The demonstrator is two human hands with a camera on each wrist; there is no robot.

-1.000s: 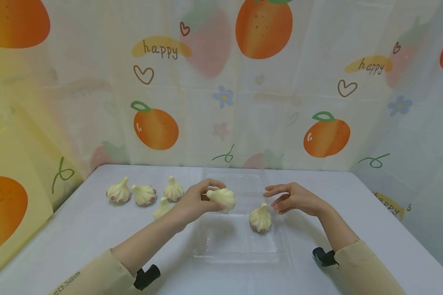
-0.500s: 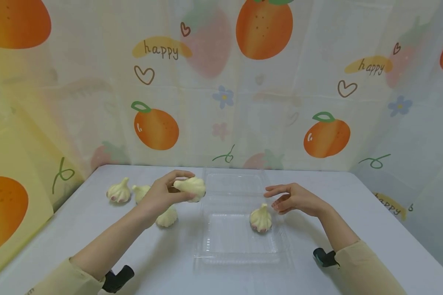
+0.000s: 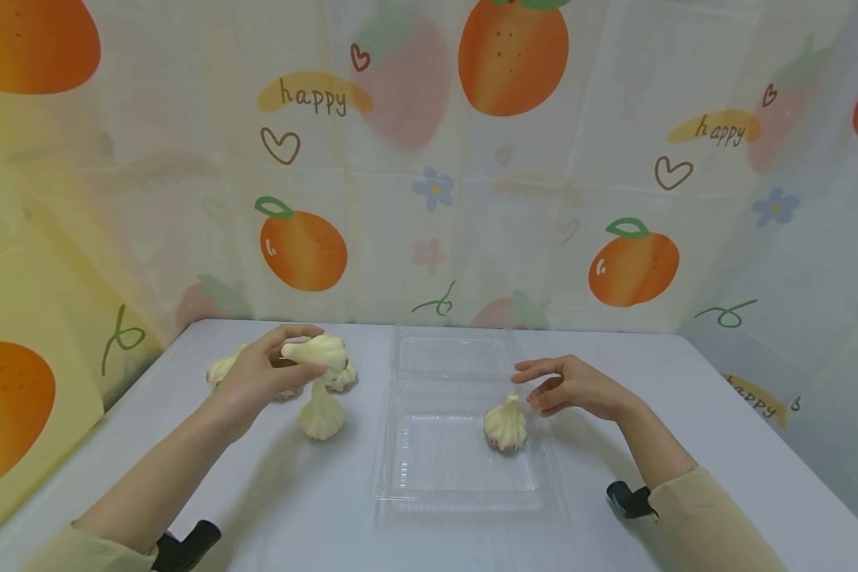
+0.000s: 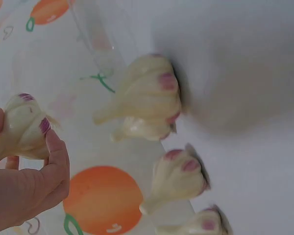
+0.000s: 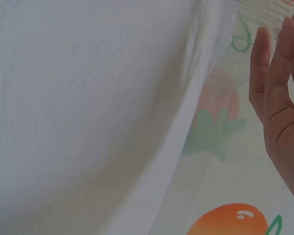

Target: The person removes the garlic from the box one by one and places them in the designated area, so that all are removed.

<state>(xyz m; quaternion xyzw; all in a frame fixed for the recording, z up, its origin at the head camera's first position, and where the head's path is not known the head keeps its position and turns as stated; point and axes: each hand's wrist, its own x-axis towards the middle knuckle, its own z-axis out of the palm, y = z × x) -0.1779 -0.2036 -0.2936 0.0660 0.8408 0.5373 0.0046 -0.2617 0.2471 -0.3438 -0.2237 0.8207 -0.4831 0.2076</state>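
Note:
In the head view my left hand (image 3: 257, 367) pinches a garlic bulb (image 3: 320, 353) above the left part of the table, its stem pointing left. The left wrist view shows the same garlic bulb (image 4: 25, 125) between thumb and fingers. Just below it on the table stands another garlic bulb (image 3: 322, 415); more bulbs are partly hidden behind the hand. My right hand (image 3: 579, 387) hovers, fingers loosely bent and holding nothing, beside the clear plastic box (image 3: 436, 488). One garlic bulb (image 3: 505, 425) sits in the box's right side, just left of those fingers.
The box's clear lid (image 3: 454, 353) lies opened toward the back of the white table (image 3: 636, 365). A fruit-printed curtain (image 3: 500, 199) hangs behind the table's far edge. In the left wrist view several garlic bulbs (image 4: 179, 176) stand on the table.
My left hand has carried its garlic bulb leftward from above the box to above the other bulbs on the table. The right hand has stayed in place.

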